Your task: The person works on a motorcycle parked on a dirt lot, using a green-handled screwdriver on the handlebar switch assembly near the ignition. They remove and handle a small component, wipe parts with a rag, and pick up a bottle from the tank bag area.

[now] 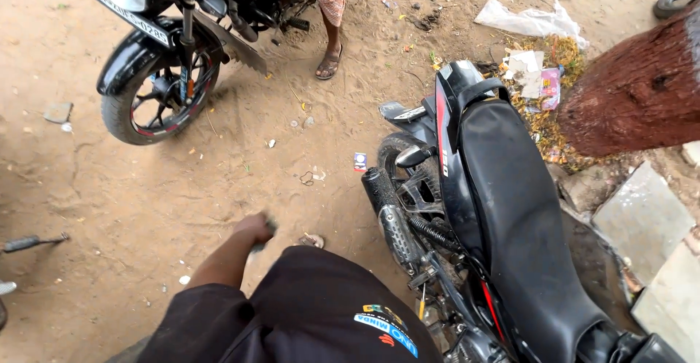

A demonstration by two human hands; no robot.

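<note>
The one hand in view [255, 228], at lower centre of the frame, extends downward on an outstretched arm toward the sandy ground [146, 203]. Which hand it is cannot be told with certainty; by its position it reads as the left. The fingers are curled around a small grey object [270, 225], blurred and too small to identify, so the grip is closed on it. The other hand is out of view. A flat small item [311, 240] lies on the sand just right of the hand. The black motorcycle [503, 210] stands at right of the frame with its rear wheel [408, 170] and exhaust muffler [390, 221] facing the hand, placing the exposed lower frame within easy reach. A second motorcycle [175, 49] is parked at upper left, well apart. A bystander's sandalled foot [329, 63] stands at upper centre. A tree trunk [634, 90] and litter [536, 71] occupy the upper right.
</note>
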